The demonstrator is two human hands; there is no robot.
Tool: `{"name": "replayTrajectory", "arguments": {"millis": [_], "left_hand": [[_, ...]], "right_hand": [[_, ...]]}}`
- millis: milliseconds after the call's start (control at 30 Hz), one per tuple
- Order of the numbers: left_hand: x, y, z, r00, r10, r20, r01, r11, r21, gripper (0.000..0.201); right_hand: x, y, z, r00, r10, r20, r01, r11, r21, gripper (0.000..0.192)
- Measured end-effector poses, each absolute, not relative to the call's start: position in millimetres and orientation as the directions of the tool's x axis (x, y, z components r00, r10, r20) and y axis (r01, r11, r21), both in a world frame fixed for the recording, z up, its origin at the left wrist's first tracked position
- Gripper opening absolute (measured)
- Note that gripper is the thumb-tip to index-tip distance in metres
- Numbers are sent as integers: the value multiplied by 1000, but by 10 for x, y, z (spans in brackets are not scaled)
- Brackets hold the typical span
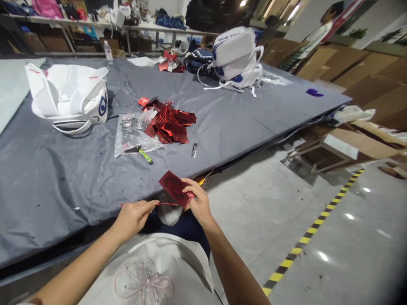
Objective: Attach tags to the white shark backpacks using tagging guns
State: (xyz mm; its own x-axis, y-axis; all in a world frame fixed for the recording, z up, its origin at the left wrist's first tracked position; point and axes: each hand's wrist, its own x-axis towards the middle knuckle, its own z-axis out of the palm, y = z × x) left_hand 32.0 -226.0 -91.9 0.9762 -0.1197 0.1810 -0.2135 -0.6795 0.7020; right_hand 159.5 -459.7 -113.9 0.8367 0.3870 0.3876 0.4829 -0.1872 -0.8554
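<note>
A dark red, shiny tag (173, 187) is gripped at its lower right end by my right hand (197, 199), just off the table's near edge. My left hand (135, 215) pinches a thin red cord (168, 204) that runs across to the tag. Beyond them on the table lies a fanned bunch of red tags (171, 123) with red cords. Beside it, a clear plastic bag (122, 142) holds small metallic pieces. A black and green cutter-like tool (145, 156) rests at the bag's near edge, and small metal snips (194, 150) lie to the right.
On the grey-covered table (229, 127) sit a white bag (70, 95) at left and a white backpack (237, 55) at the back. A water bottle (108, 51) stands behind. At right are cardboard boxes (375, 80), a stool (330, 148) and striped floor tape (313, 231); a person (318, 36) is farther off.
</note>
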Motion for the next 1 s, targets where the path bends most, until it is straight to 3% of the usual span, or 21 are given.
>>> {"name": "replayTrajectory", "arguments": {"millis": [200,367,667,800,1000], "left_hand": [[276,-2312,-818,954,-198,227,-284,-840,461,36],[256,-2339,-768,942,-225,247,-301,-893,336,34],[231,-2405,-741,963,-246,108,-265,-932,248,34],[246,-2428,-687,950,-304,70,-312,-923,224,35],[278,-2422,-574,928,-356,110,-371,-907,198,42]], "right_hand": [[1417,-4480,-1059,794,479,374,484,-127,-866,11],[1367,-4526,-1092,722,552,417,597,-194,-778,24],[1324,-4527,-1038,643,646,411,697,-270,-664,33],[1316,-4538,-1010,623,681,385,730,-328,-600,37],[1294,-4562,-986,605,706,368,749,-348,-564,37]]}}
